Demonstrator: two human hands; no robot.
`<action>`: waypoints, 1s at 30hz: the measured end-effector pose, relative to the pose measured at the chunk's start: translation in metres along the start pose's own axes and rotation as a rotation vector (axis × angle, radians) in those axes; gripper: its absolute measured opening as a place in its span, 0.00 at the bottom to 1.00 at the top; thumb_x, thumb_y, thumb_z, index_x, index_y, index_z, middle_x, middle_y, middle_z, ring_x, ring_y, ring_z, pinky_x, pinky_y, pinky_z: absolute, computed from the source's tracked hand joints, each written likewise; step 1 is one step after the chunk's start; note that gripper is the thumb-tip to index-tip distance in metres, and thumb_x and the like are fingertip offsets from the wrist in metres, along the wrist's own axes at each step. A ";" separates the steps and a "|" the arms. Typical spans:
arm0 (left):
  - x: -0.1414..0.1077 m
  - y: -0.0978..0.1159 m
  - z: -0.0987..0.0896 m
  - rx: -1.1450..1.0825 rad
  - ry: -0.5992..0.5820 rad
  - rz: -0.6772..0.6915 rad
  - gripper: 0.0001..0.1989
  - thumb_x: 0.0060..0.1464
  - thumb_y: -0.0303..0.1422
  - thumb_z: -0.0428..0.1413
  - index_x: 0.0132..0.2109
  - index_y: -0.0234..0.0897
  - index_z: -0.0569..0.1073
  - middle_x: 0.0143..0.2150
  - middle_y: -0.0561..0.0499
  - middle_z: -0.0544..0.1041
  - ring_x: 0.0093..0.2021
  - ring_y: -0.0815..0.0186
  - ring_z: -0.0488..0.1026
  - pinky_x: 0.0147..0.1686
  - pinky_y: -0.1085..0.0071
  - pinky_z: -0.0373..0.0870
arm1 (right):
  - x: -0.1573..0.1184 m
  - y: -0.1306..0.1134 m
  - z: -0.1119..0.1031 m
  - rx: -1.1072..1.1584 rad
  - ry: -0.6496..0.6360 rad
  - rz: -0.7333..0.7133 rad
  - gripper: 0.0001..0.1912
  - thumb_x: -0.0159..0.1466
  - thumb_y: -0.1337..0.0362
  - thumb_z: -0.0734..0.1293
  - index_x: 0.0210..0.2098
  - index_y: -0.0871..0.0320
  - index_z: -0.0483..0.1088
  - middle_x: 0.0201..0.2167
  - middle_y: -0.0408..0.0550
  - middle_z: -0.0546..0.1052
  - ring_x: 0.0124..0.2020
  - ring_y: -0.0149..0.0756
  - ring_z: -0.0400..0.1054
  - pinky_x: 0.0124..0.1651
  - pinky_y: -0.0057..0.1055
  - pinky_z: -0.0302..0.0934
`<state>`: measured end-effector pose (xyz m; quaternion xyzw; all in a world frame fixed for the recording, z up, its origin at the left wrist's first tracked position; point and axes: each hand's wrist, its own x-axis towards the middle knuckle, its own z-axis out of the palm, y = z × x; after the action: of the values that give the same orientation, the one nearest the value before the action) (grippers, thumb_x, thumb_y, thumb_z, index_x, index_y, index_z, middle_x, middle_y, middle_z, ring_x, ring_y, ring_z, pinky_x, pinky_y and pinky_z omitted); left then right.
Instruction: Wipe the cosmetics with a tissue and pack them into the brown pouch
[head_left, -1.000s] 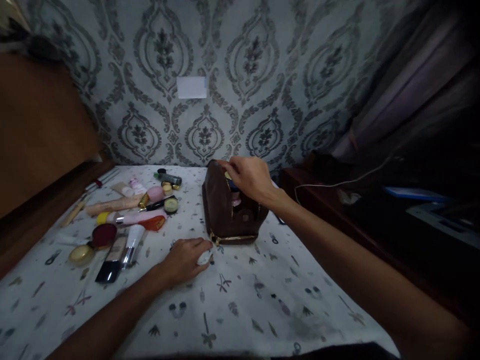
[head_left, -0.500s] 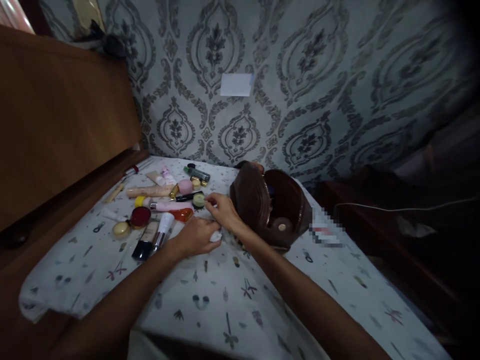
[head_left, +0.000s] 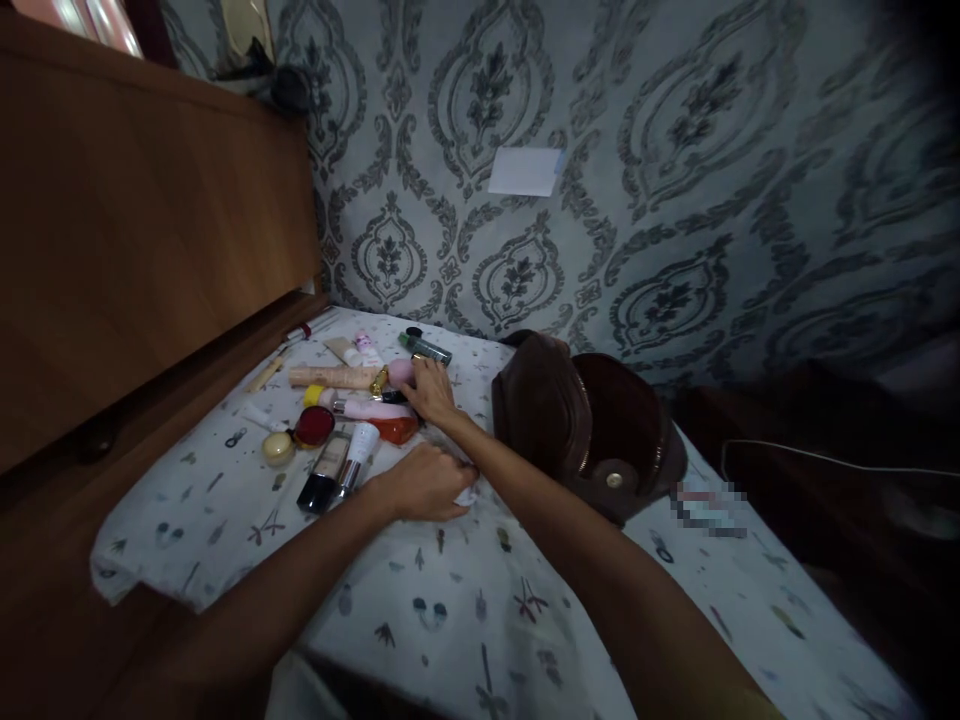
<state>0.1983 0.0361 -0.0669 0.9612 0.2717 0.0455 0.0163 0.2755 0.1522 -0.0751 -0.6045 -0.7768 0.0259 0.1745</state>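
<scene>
My left hand (head_left: 429,482) rests on the patterned cloth, its fingers closed on a crumpled white wipe (head_left: 466,496) that shows under the fingertips. Farther out, my right hand (head_left: 433,392) reaches over the cosmetics with thumb and fingers apart, beside a pink makeup sponge (head_left: 402,374). Whatever lies beneath that palm is hidden. Left of it are a pink tube (head_left: 371,410), an orange bottle (head_left: 395,430), a red round compact (head_left: 314,426), a foundation bottle (head_left: 324,475) and a white-handled brush (head_left: 358,455). A brown leather bag (head_left: 536,410) stands open right of my right forearm.
A green bottle (head_left: 426,347) and a long beige tube (head_left: 330,377) lie toward the back. The wooden cabinet (head_left: 150,230) borders the cloth on the left, and a wallpapered wall (head_left: 450,230) rises behind. A blurred packet (head_left: 709,508) lies right of the bag.
My right hand has moved forward, from beside the small green-lidded jar to over it, hiding it. The left hand keeps its place on the cloth. The view has shifted left.
</scene>
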 end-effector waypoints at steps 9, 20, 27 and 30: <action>0.000 -0.001 0.011 0.019 0.001 0.044 0.18 0.60 0.41 0.57 0.51 0.33 0.73 0.44 0.41 0.83 0.42 0.53 0.81 0.37 0.61 0.74 | 0.032 -0.005 0.012 -0.031 -0.027 -0.013 0.22 0.63 0.57 0.70 0.52 0.63 0.71 0.55 0.62 0.71 0.58 0.52 0.61 0.58 0.44 0.58; -0.003 -0.008 0.002 -0.152 0.109 -0.187 0.12 0.58 0.36 0.58 0.46 0.35 0.74 0.44 0.41 0.81 0.44 0.50 0.79 0.43 0.58 0.73 | 0.017 0.012 -0.006 0.894 0.268 0.225 0.25 0.53 0.55 0.74 0.46 0.60 0.71 0.48 0.54 0.76 0.51 0.46 0.70 0.55 0.43 0.64; 0.006 -0.043 0.014 -0.836 0.664 -0.605 0.06 0.54 0.33 0.57 0.38 0.36 0.75 0.31 0.48 0.78 0.33 0.58 0.77 0.39 0.64 0.73 | -0.050 0.030 -0.020 1.837 0.160 0.201 0.21 0.48 0.56 0.80 0.35 0.54 0.71 0.34 0.41 0.79 0.35 0.30 0.74 0.43 0.29 0.71; 0.011 -0.057 0.018 -1.104 0.859 -0.699 0.14 0.59 0.41 0.52 0.41 0.36 0.73 0.30 0.50 0.77 0.28 0.63 0.75 0.33 0.67 0.73 | -0.076 0.032 -0.015 1.866 0.194 0.196 0.20 0.49 0.58 0.80 0.38 0.53 0.73 0.39 0.42 0.80 0.38 0.31 0.74 0.46 0.30 0.71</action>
<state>0.1792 0.0902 -0.0872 0.5707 0.4790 0.5345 0.3990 0.3253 0.0856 -0.0873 -0.2827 -0.3701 0.6016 0.6490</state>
